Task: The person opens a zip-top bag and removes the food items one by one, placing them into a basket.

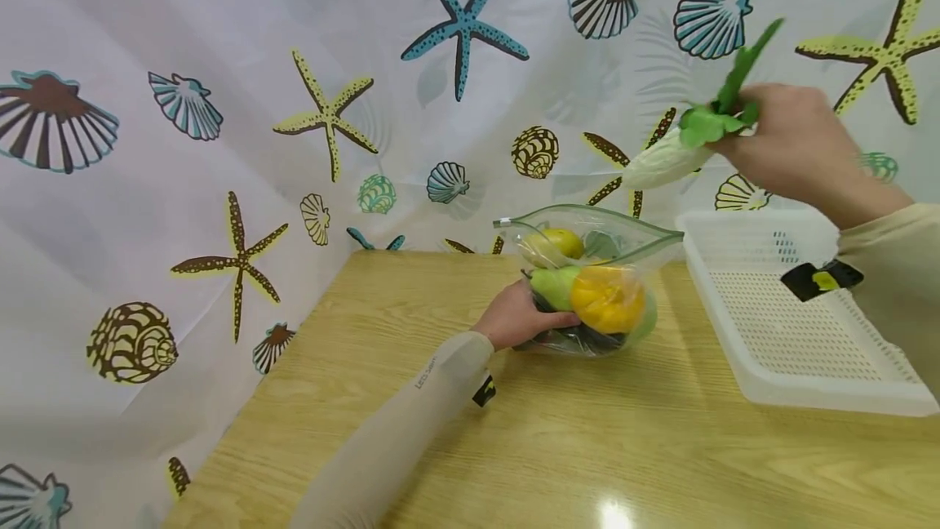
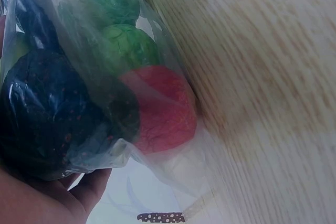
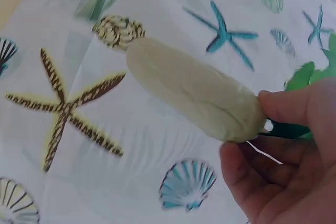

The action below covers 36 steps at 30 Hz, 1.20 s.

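A white radish (image 1: 664, 162) with green leaves (image 1: 708, 125) hangs tilted in the air, right of and above a clear zip bag. My right hand (image 1: 793, 145) pinches it by its leafy end; the right wrist view shows the pale radish body (image 3: 194, 93) extending beyond thumb and fingers. The zip bag (image 1: 664, 242) stands on the table with its mouth open. My left hand (image 1: 517, 318) grips its lower left side, thumb across the front. Inside sit a green pear (image 1: 552, 286), an orange pumpkin-like piece (image 1: 608, 300), a yellow fruit (image 1: 556, 243), and dark, red (image 2: 165, 108) and green (image 2: 128, 48) round pieces.
A white perforated plastic basket (image 1: 723, 341) stands right of the bag, under my right forearm. The wooden table (image 1: 411, 300) meets a white curtain (image 1: 411, 137) printed with shells and starfish at its back and left.
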Each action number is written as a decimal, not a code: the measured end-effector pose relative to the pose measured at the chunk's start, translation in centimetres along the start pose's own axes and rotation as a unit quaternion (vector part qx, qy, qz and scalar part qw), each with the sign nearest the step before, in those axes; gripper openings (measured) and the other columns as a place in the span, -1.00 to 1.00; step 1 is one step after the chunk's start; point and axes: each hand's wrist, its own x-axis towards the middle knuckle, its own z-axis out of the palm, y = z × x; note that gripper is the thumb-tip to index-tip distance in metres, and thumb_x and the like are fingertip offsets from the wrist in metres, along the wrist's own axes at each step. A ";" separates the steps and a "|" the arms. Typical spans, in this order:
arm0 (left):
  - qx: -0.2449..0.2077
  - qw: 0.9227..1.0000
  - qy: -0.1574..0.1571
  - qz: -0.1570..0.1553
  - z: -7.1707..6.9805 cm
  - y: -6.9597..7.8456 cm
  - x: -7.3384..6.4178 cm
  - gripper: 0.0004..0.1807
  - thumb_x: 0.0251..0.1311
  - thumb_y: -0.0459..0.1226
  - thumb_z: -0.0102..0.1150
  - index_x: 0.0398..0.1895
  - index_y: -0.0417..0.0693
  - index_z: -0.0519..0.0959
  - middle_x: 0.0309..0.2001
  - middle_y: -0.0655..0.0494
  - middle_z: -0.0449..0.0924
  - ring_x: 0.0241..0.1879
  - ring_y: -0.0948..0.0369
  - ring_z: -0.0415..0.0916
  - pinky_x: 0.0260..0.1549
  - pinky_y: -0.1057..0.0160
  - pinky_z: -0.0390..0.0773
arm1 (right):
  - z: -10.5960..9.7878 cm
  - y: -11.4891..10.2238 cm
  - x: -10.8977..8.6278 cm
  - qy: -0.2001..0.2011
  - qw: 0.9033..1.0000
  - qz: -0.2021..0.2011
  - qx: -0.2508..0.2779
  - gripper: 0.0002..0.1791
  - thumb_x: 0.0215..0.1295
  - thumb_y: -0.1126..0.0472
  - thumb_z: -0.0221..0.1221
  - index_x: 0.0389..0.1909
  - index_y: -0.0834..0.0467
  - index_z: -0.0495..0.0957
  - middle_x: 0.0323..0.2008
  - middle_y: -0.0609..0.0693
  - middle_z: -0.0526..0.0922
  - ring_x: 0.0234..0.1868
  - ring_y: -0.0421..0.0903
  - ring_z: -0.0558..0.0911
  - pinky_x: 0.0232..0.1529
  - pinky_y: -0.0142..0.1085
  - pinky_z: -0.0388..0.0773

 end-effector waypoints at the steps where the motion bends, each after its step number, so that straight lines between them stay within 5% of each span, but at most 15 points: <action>1: 0.002 1.000 0.000 0.000 0.1 -0.1 0.1 -0.20 -0.07 0.35 0.40 0.20 0.23 0.45 -0.06 0.34 0.57 -0.09 0.30 0.52 0.04 0.19 0.53 | -0.2 0.9 -0.1 0.011 1.000 0.020 -0.004 -0.49 0.43 -0.09 0.12 0.01 0.31 0.58 -0.13 0.42 0.64 -0.20 0.29 0.53 -0.31 0.02 0.39; 7: 0.005 1.000 0.004 -0.011 0.0 -0.1 0.3 -0.17 -0.08 0.38 0.39 0.22 0.24 0.44 -0.02 0.33 0.58 -0.06 0.30 0.51 0.10 0.16 0.52 | 0.6 7.0 -0.4 0.005 0.997 0.073 -0.041 -0.49 0.40 -0.03 0.18 -0.17 0.44 0.54 -0.37 0.41 0.62 -0.33 0.30 0.52 -0.41 0.03 0.38; 12: 0.004 1.000 0.002 -0.003 0.3 0.6 0.8 -0.16 -0.08 0.38 0.39 0.23 0.22 0.44 -0.02 0.31 0.58 -0.06 0.29 0.51 0.10 0.16 0.52 | 3.6 13.4 -1.3 -0.070 0.993 0.079 -0.052 -0.57 0.35 0.08 0.24 -0.26 0.45 0.51 -0.43 0.35 0.61 -0.44 0.21 0.54 -0.46 0.04 0.44; 17: -0.001 1.000 -0.007 -0.003 0.8 0.6 0.6 -0.16 -0.09 0.40 0.37 0.22 0.22 0.45 -0.03 0.31 0.59 -0.08 0.28 0.52 0.08 0.14 0.52 | 7.3 17.8 -2.7 -0.171 0.981 0.035 -0.089 -0.72 0.26 0.21 0.32 -0.31 0.35 0.49 -0.42 0.21 0.58 -0.44 0.08 0.55 -0.41 0.01 0.49; 26: -0.008 1.000 -0.007 -0.004 0.1 0.1 0.1 -0.18 -0.09 0.40 0.37 0.20 0.26 0.47 -0.05 0.33 0.59 -0.09 0.27 0.53 0.07 0.12 0.53 | 9.9 20.2 -3.3 -0.251 0.961 -0.040 -0.106 -0.73 0.01 0.39 0.47 -0.38 0.25 0.53 -0.42 0.05 0.56 -0.38 -0.03 0.52 -0.33 -0.08 0.54; 32: -0.006 1.000 -0.010 -0.008 -0.1 0.4 -0.1 -0.18 -0.08 0.40 0.37 0.21 0.26 0.47 -0.03 0.32 0.59 -0.07 0.27 0.53 0.10 0.11 0.53 | 9.6 20.4 -4.1 -0.347 0.932 -0.050 -0.091 -0.74 0.10 0.46 0.34 -0.17 0.28 0.59 -0.24 0.11 0.62 -0.23 0.01 0.56 -0.22 -0.03 0.60; 36: -0.007 1.000 -0.016 -0.013 0.1 0.4 -0.2 -0.19 -0.09 0.40 0.37 0.20 0.26 0.47 -0.03 0.32 0.60 -0.08 0.27 0.53 0.10 0.12 0.53 | 9.5 18.9 -4.3 -0.330 0.938 -0.060 -0.090 -0.79 0.23 0.41 0.27 -0.11 0.27 0.62 -0.22 0.08 0.65 -0.21 -0.02 0.59 -0.19 -0.02 0.61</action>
